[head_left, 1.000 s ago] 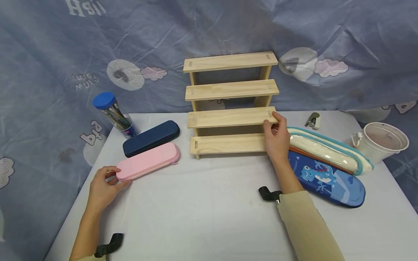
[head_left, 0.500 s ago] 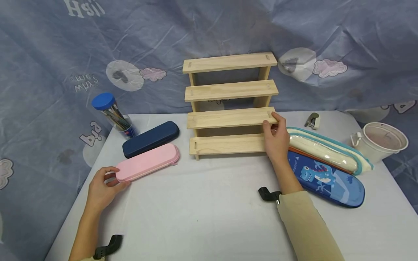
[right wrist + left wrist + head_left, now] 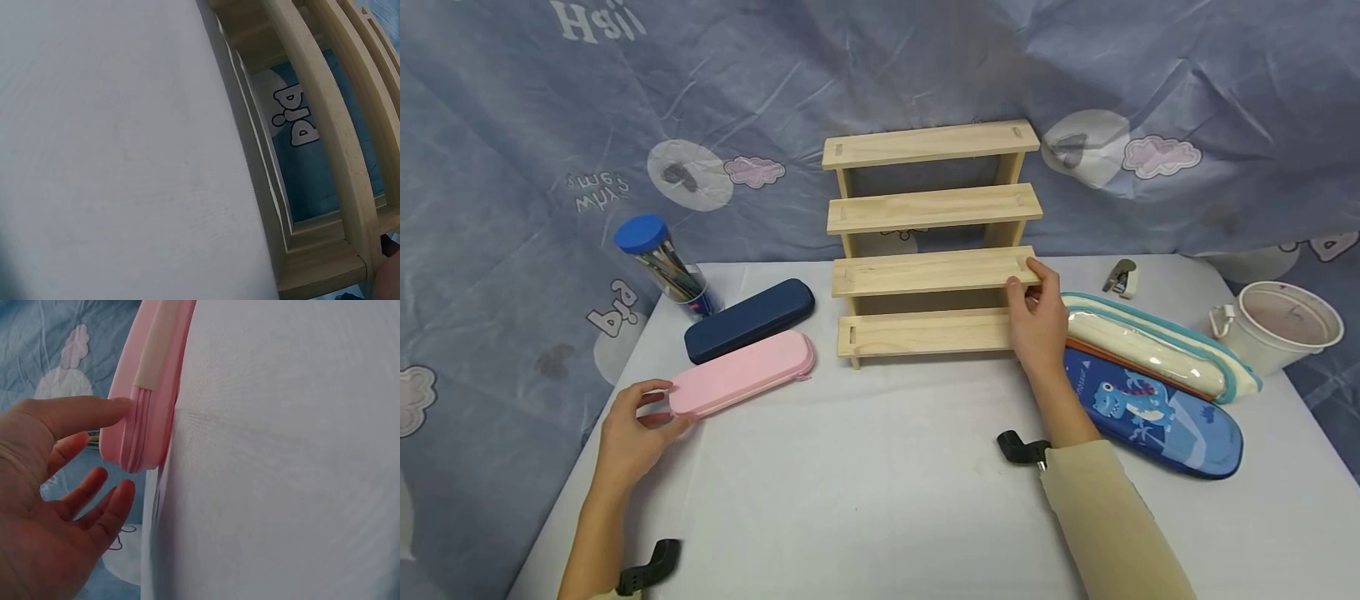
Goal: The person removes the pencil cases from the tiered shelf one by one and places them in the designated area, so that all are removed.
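Observation:
At the left, my left hand (image 3: 631, 437) is beside the near end of a pink zip pencil case (image 3: 741, 372). In the left wrist view its thumb touches the zip side of the pencil case (image 3: 150, 381), and the other fingers are loosely bent, apart from it. My right hand (image 3: 1040, 329) holds the right end of the second step from the bottom of a four-tier wooden shelf (image 3: 925, 271). Its index finger lies by the step's end and its thumb at the front edge; the other fingers are hidden. The right wrist view shows the shelf (image 3: 331, 131) with only a sliver of the hand.
A navy case (image 3: 748, 321) lies behind the pink one, near a blue-lidded tube of pencils (image 3: 662, 258). Right of the shelf are a clear-windowed pouch (image 3: 1142, 346), a dinosaur case (image 3: 1157, 417), a small stapler (image 3: 1120, 277) and a white bucket (image 3: 1273, 333).
My left index finger has drawn back slightly from the end of the pink pencil case. The right hand and the shelf stay in place.

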The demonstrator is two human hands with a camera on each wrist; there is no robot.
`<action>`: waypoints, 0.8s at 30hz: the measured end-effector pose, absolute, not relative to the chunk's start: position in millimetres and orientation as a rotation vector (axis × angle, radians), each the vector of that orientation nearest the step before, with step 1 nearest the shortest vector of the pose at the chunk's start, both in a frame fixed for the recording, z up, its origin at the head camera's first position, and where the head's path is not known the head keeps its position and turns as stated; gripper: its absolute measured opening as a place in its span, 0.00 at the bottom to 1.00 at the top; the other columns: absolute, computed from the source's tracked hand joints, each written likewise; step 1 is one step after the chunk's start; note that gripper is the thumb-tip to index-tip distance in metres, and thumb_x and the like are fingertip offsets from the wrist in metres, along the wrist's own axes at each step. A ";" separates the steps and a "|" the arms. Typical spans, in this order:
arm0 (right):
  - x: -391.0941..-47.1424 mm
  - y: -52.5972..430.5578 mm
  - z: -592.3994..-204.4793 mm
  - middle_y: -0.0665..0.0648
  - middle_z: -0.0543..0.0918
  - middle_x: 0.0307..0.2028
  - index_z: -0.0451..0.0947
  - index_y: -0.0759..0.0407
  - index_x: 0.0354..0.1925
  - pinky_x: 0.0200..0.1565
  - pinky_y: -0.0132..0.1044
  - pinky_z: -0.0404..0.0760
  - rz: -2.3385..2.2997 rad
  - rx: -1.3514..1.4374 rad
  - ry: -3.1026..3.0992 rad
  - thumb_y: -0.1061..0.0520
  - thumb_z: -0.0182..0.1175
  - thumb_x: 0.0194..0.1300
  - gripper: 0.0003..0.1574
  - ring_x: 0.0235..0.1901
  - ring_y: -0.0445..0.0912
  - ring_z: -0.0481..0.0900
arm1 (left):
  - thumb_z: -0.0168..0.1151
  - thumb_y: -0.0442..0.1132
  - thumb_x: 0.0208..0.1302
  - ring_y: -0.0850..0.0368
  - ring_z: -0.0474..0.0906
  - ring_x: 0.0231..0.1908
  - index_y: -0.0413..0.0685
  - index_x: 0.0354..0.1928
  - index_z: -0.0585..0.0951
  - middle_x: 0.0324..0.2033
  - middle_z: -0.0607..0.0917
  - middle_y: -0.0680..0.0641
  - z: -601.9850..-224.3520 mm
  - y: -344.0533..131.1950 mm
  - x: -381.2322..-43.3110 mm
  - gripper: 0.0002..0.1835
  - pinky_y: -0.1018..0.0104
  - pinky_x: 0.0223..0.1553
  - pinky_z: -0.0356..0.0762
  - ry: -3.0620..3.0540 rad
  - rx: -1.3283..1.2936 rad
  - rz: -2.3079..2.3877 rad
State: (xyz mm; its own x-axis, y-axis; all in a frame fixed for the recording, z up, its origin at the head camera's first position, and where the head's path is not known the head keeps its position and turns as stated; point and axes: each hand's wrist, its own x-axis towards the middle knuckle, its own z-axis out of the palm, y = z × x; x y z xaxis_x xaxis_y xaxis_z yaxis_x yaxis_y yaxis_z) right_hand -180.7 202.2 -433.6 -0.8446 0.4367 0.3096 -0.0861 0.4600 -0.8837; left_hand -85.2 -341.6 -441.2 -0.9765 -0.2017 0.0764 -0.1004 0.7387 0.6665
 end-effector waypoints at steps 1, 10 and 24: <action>-180.6 202.5 -433.0 0.58 0.77 0.50 0.65 0.43 0.67 0.54 0.44 0.75 1.387 -0.296 -2.213 0.36 0.51 0.68 0.33 0.51 0.46 0.74 | 0.77 0.44 0.50 0.42 0.77 0.48 0.51 0.59 0.73 0.59 0.70 0.41 -440.8 -341.2 -84.8 0.33 0.84 0.37 0.74 -2.790 0.246 -1.055; -176.4 213.8 -422.0 0.55 0.75 0.52 0.63 0.43 0.68 0.47 0.35 0.71 1.629 -0.284 -2.220 0.37 0.54 0.68 0.34 0.50 0.45 0.71 | 0.77 0.43 0.50 0.47 0.71 0.54 0.51 0.59 0.75 0.58 0.72 0.47 -437.6 -333.7 -86.9 0.33 0.75 0.41 0.77 -2.726 0.211 -1.017; -158.1 237.7 -397.5 0.59 0.74 0.59 0.65 0.44 0.69 0.48 0.51 0.74 1.445 -0.210 -2.540 0.36 0.51 0.69 0.34 0.56 0.56 0.73 | 0.70 0.46 0.58 0.48 0.74 0.49 0.51 0.59 0.76 0.54 0.76 0.47 -417.9 -306.1 -97.5 0.26 0.59 0.43 0.79 -2.645 0.007 -0.902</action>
